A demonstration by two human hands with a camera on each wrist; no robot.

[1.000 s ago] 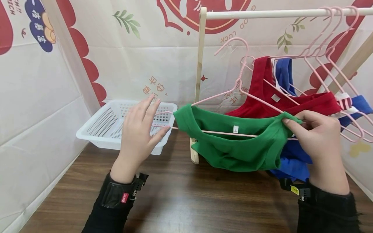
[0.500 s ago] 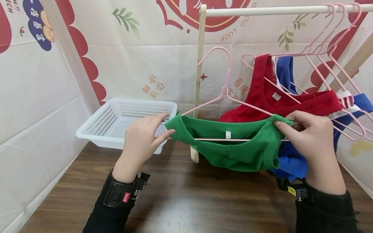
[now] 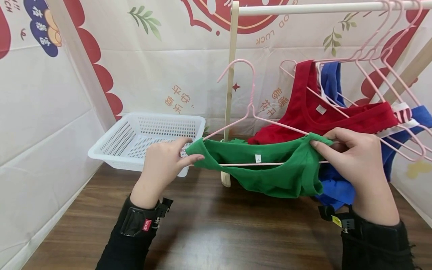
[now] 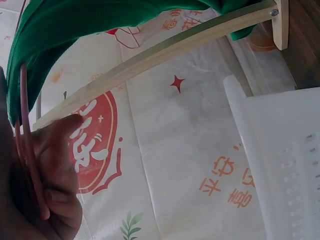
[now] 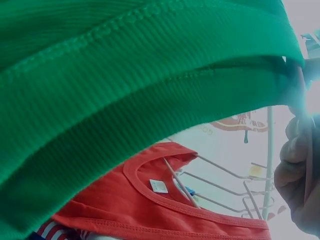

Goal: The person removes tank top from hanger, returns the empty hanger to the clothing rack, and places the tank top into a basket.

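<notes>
A green tank top (image 3: 270, 182) hangs on a pink hanger (image 3: 252, 88), held up over the table between both hands. My left hand (image 3: 162, 163) holds the hanger's left end, thumb in front by the green shoulder strap. In the left wrist view the curled fingers (image 4: 60, 200) lie behind the hanger's pink end (image 4: 32, 170), which sticks out past the fabric. My right hand (image 3: 357, 161) pinches the tank top's right shoulder, thumb in front, over the hanger's other end. The hanger's hook is free and overlaps the rack's wooden post in the head view.
A wooden rack with a white rail (image 3: 303, 9) carries several pink hangers at the right. On them hang a red tank top (image 3: 303, 116), a striped garment and blue garments (image 3: 337, 191). A white perforated basket (image 3: 135, 163) stands left on the brown table (image 3: 202, 232).
The green tank top and hanger have shifted left and lower, the hook tipping leftward. My left hand has gone from outstretched fingers to holding the hanger's end. My right hand has moved slightly left.
</notes>
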